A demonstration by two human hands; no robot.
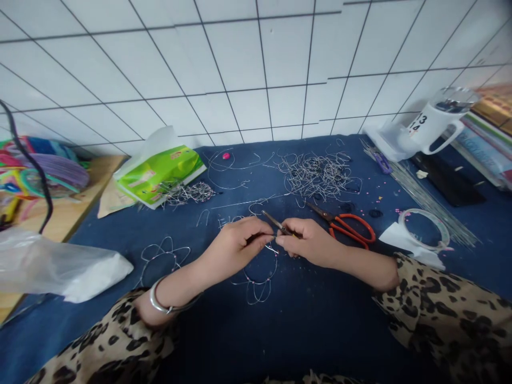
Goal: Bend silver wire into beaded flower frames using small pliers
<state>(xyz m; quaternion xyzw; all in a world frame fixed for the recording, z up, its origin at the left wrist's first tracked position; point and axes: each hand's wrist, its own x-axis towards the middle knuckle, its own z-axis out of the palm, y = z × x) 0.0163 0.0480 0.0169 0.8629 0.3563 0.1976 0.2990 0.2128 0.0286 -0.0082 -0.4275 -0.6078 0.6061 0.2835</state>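
My left hand [234, 245] and my right hand [310, 241] meet over the middle of the blue cloth [320, 325]. The right hand is closed round small pliers [275, 221] whose jaws point up and left. My left hand pinches a thin wire at the pliers' handle end. Below the hands lies a looped, beaded wire flower shape [256, 277] that the wire seems to belong to. A silver bangle [158, 298] circles my left wrist. Both sleeves are leopard print.
Red-handled scissors [346, 225] lie just right of my right hand. A tangle of cut wires [316, 173] sits behind, another wire flower [164, 256] to the left. Green tissue pack [160, 173], white mug [434, 125], roll of tape [426, 229], straight wire rods [424, 197], plastic bag [52, 264].
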